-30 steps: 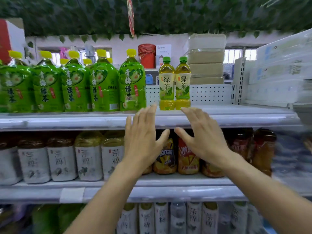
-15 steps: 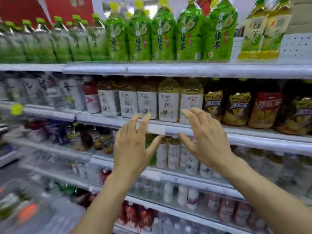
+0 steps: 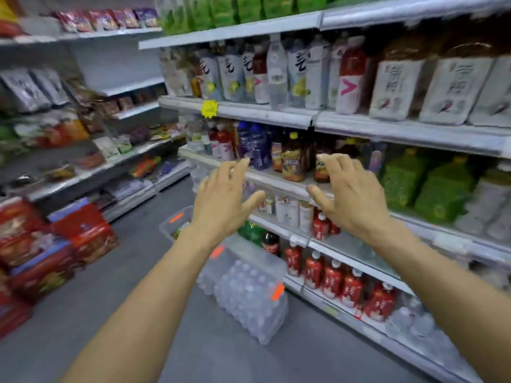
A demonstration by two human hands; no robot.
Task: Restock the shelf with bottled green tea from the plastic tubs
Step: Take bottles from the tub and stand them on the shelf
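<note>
View has swung down and left since the earlier frame: the top row of green tea bottles (image 3: 249, 6) is now cut off at the upper edge, aisle floor (image 3: 83, 313) in sight. Grey floor, shop aisle, white shelves both sides. Left: red packs (image 3: 83, 230) stacked on the floor, snack bags above. Centre floor: clear plastic tub (image 3: 177, 219) with orange tape, partly behind the left hand (image 3: 221, 205); next to it a shrink-wrapped water pack (image 3: 249, 297). Labels blurred, unreadable; yellow tag (image 3: 209, 108) on the shelf edge. Right hand (image 3: 351, 197) raised before the drinks shelf (image 3: 401, 128). Each grip: fingers spread, holding nothing, same as before.
</note>
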